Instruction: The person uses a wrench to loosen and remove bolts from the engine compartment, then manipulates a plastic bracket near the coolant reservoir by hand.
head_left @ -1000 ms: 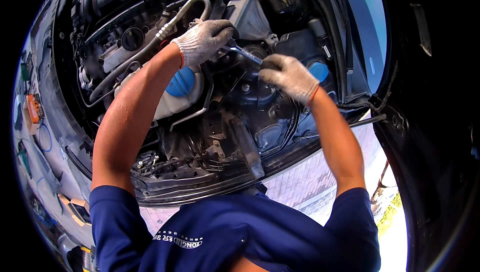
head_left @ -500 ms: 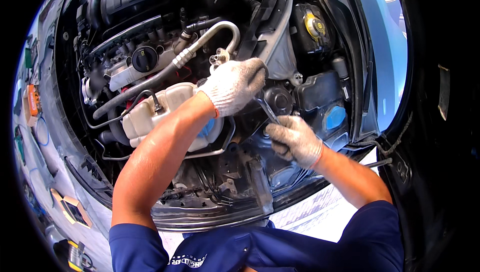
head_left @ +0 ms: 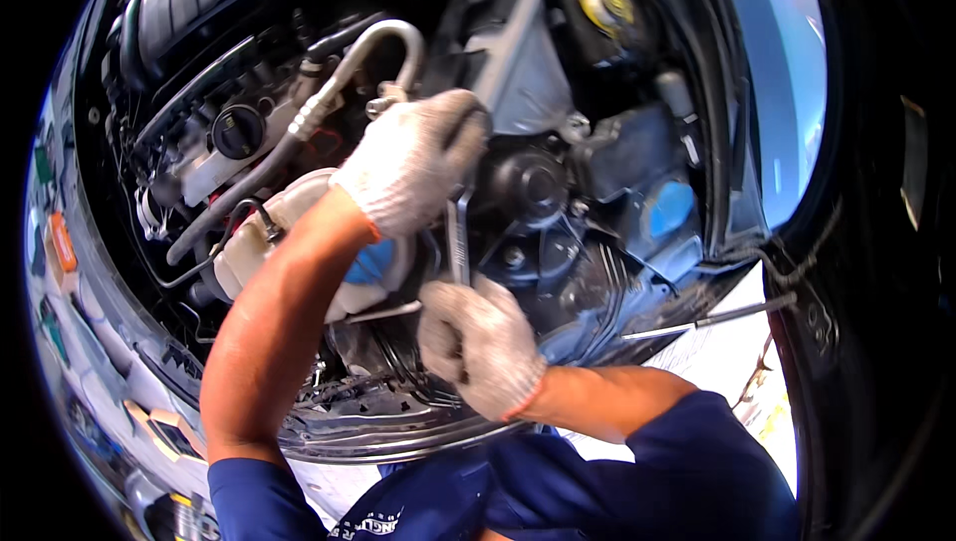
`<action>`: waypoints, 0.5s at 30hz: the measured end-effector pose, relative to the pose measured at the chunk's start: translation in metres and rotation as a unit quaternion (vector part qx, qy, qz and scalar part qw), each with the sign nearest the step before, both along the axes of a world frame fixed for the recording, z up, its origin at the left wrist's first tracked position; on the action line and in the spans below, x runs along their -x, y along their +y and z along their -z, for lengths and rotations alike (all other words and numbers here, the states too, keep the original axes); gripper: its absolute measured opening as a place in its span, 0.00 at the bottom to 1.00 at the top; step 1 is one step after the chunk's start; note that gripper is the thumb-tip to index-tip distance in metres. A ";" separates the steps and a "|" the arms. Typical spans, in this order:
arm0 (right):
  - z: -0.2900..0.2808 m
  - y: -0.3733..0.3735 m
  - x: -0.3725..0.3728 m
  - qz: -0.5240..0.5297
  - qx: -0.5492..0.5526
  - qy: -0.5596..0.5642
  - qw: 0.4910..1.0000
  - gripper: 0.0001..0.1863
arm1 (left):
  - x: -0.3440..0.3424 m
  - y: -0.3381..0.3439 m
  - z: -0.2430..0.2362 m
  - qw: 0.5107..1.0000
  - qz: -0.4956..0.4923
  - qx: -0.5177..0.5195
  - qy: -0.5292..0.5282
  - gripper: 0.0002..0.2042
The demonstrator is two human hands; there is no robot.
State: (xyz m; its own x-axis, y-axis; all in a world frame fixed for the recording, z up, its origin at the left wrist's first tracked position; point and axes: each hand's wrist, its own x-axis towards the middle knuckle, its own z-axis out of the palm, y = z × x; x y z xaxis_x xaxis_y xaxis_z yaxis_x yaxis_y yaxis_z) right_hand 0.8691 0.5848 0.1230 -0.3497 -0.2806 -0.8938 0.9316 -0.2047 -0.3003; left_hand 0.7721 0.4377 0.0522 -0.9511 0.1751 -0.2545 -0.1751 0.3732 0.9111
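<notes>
Our right hand has its fingers wrapped snugly around a wrench, which spans toward our left hand's bent fingers, their grip hidden; we should pull smoothly, steadying the far end.

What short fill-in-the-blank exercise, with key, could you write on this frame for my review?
1. Of the upper and lower ends of the wrench as pictured, the right hand grips the ____ one.
2. The tank cap partly behind the left forearm is coloured ____.
3. The reservoir cap at the picture's upper right is coloured ____.
Missing words: lower; blue; yellow.
</notes>
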 end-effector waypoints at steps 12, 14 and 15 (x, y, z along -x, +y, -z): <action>-0.010 0.072 -0.005 -0.156 0.003 0.184 0.970 0.10 | 0.085 0.042 -0.018 0.931 -0.164 0.323 0.045 0.57; -0.012 0.087 -0.007 -0.150 -0.022 0.209 0.966 0.10 | 0.090 0.047 -0.015 0.922 -0.176 0.343 0.022 0.56; -0.013 0.093 -0.007 -0.147 -0.025 0.206 0.967 0.10 | 0.092 0.050 -0.012 0.921 -0.182 0.345 0.007 0.54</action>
